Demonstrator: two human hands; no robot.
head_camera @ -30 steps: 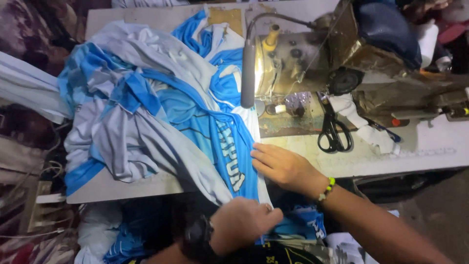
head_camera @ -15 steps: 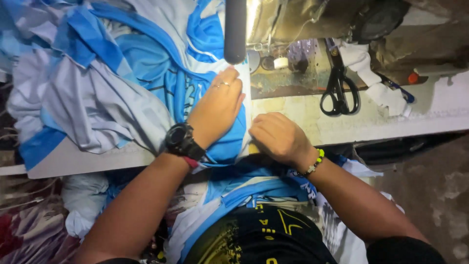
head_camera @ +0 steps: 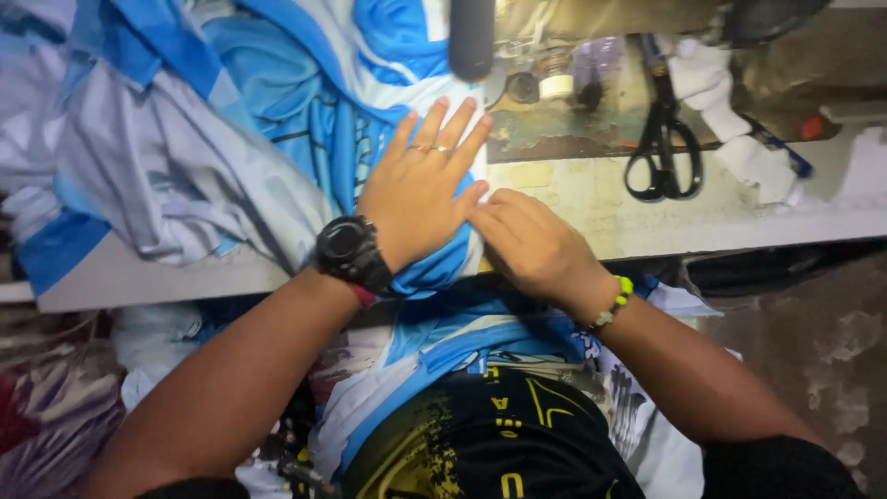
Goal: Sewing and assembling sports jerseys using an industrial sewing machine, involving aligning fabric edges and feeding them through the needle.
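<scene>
Looking from the left, a big heap of blue and white jersey fabric (head_camera: 212,139) covers most of the table (head_camera: 139,277), and its top and left edges run out of frame, so you can't see how much there is. More of it hangs off the near edge into the person's lap. The left hand (head_camera: 420,189), black watch (head_camera: 351,251) on the wrist, lies flat on the cloth with fingers spread wide, holding nothing, just pressing down. Touching it on the right, the right hand (head_camera: 531,245) rests on the cloth's edge with fingers curled under, so I can't tell whether it's pinching fabric. A dark cylinder (head_camera: 471,37) up top is cut off. Black scissors (head_camera: 661,152) lie further right, well apart from both hands, beside white scraps (head_camera: 716,102). The machine area behind is too dim to make out.
</scene>
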